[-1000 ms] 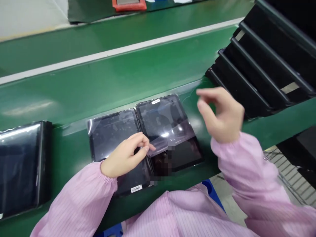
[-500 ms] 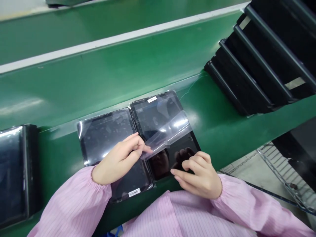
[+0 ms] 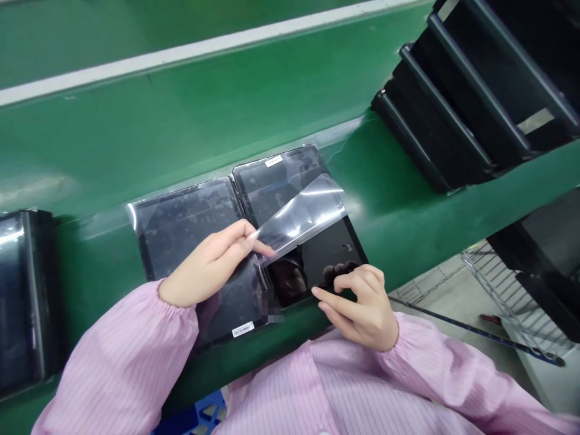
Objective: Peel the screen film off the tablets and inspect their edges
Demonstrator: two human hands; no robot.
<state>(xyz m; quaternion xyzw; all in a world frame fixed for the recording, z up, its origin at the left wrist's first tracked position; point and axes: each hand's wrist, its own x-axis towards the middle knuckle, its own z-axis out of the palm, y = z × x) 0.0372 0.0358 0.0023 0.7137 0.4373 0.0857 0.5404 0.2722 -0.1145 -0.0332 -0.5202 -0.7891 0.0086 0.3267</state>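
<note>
Two dark tablets lie side by side on the green bench. Over the right tablet (image 3: 330, 251), a clear film (image 3: 301, 211) covers the far half and is bent up across the middle, leaving the near half of the glass bare. My left hand (image 3: 215, 260) reaches across the left tablet (image 3: 190, 214) and pinches the film's near left corner, its index finger stretched along the edge. By the right tablet's near edge is my right hand (image 3: 360, 308), index finger extended to the rim, thumb just below, other fingers loosely curled; nothing shows in it.
A leaning row of black tablet-like slabs (image 3: 453, 115) stands at the right. Another dark stack (image 3: 27, 296) sits at the left edge. A green wall (image 3: 181, 121) runs behind the tablets. Below right are a wire rack (image 3: 512, 296) and another dark slab (image 3: 544, 248).
The whole view has shifted, so the bench sits slightly higher in the picture. The film's raised fold looks fuller. Both hands keep nearly the same places on the tablets.
</note>
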